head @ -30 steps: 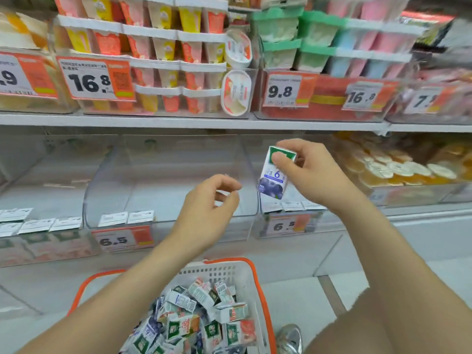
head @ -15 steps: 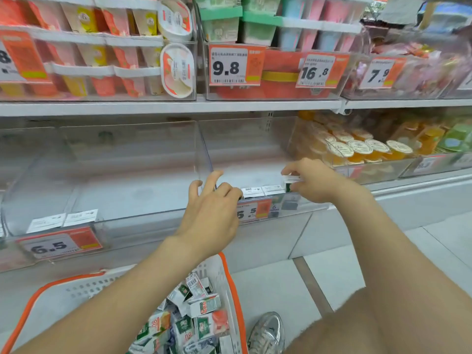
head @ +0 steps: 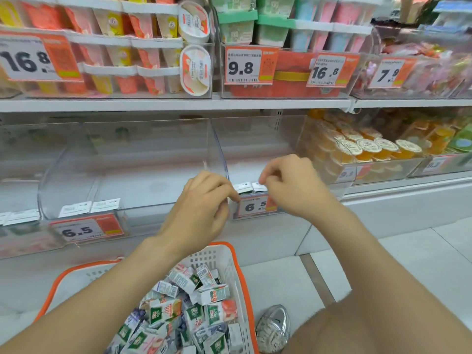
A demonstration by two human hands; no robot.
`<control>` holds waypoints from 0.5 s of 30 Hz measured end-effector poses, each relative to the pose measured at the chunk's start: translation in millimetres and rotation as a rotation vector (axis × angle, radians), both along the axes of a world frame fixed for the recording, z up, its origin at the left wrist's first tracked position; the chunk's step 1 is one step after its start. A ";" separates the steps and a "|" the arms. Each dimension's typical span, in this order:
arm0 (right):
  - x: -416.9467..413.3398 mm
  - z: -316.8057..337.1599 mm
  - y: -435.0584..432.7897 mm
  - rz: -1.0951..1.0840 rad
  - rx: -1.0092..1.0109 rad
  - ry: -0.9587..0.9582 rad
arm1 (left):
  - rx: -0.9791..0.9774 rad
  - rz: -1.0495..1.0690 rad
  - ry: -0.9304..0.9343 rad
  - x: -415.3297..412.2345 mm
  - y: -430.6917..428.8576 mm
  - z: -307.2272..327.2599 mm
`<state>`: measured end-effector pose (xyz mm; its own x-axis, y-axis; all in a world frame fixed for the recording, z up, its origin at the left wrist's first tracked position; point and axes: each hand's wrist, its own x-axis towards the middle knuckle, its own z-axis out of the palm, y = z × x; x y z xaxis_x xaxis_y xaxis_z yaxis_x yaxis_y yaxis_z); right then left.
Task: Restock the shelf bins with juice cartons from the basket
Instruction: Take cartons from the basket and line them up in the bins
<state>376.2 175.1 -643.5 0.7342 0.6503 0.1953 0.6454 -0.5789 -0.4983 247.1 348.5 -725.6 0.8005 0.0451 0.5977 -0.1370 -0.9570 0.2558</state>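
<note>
Both arms are bare. One foot wears a shiny silver shoe. The knee beside it is bare.

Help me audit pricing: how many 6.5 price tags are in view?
2. One 6.5 tag on the front of the clear bin at left; the other on the neighbouring bin's front, between the left hand and right hand, its right end covered. Others may be off-frame.

bin open above | divider left | jelly cups right, seemingly walled off
</note>
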 end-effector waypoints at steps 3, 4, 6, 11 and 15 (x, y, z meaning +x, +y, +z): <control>-39.5 -18.0 20.1 0.204 -0.185 0.035 | -0.065 0.003 0.065 -29.3 8.8 -6.2; -51.0 -27.6 27.5 0.272 -0.267 0.037 | -0.086 0.010 0.127 -41.5 12.7 -11.1; -71.5 -48.3 39.9 0.399 -0.442 0.029 | -0.099 0.030 0.277 -63.2 20.5 -22.3; -109.8 -103.7 65.4 0.567 -0.773 0.047 | -0.114 0.100 0.627 -109.9 41.5 -70.4; -112.9 -148.5 78.0 0.619 -0.942 0.056 | -0.132 0.164 0.846 -133.6 55.0 -121.7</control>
